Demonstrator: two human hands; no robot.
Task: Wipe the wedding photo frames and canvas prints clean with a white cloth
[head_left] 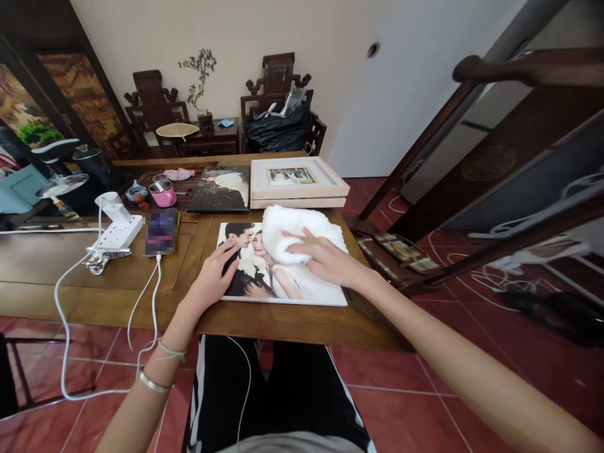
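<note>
A large photo print of a couple [245, 277] lies flat near the front edge of the wooden table [94, 296]. My left hand [213, 274] rests open on the print's left side, fingers spread flat on it. My right hand [325, 258] presses down on a white fluffy cloth [292, 229] that covers the print's upper right part; its fingers lie stretched over the cloth.
Behind the print lie a dark photo board [221, 189] and a stack of pale wooden frames [297, 182]. A phone [160, 231] on a cable, a white power strip [117, 231] and a pink cup [163, 194] sit to the left. A dark wooden rack [472, 189] stands at right.
</note>
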